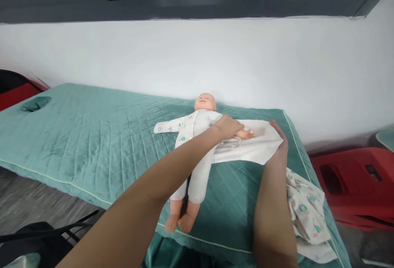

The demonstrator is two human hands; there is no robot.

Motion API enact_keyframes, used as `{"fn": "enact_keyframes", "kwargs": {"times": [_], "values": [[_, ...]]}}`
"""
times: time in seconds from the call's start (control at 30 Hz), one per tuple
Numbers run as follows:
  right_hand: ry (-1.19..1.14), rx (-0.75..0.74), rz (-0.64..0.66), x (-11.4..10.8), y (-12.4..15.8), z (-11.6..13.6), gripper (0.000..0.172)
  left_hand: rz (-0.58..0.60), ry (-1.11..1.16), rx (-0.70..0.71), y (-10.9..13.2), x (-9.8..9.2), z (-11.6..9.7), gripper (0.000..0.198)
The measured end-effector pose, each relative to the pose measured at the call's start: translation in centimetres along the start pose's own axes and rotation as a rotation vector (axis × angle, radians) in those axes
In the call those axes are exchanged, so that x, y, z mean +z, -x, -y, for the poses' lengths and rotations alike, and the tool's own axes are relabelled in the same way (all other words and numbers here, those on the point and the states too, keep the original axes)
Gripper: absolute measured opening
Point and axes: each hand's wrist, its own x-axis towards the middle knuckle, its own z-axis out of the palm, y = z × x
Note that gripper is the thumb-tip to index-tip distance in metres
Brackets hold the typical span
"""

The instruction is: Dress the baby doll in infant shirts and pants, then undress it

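Though aslant, doll (pixel 201 171) head-first toward wall (pixel 197 58).

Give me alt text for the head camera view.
A baby doll lies face-up on a green quilted bed, a patterned sleeve out to one side; a person's left hand covers part of the doll's bare arm while the right hand holds the edge of spread white cloth. Patterned clothing lies at lower right.

Before me, a teal quilted-fabric bed (pixel 95 132); mid-frame, a bald plastic baby doll (pixel 199 123) lies on it face up, a white cloth jacket (pixel 252 151) spread open rightward; lower right, a crumpled white cloth garment (pixel 310 214) with teal prints.
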Motion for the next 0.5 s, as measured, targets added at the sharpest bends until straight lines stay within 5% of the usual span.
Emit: {"fn": "enact_keyframes", "kwargs": {"times": [0.13, 0.23, 0.37, 0.5], "values": [[-0.36, 0.063, -0.055, 0.5, 0.1, 0.2, 0.044, 0.023, -0.003, -0.013, 0.0, -0.4, -0.2, 0.026], [-0.511, 0.061, -0.046, 0.3, -0.2, 0.0, 0.041, 0.028, -0.014, -0.029, -0.1, -0.4, -0.3, 0.025], [-0.558, -0.001, 0.111, 1.1, -0.5, -0.1, 0.044, 0.012, -0.015, -0.045, -0.4, 0.1, -0.7, 0.02], [-0.559, -0.016, 0.259, 5.0, -0.2, 0.4, 0.047, -0.065, 0.132, -0.099, -1.1, 1.0, -0.9, 0.019]]}}
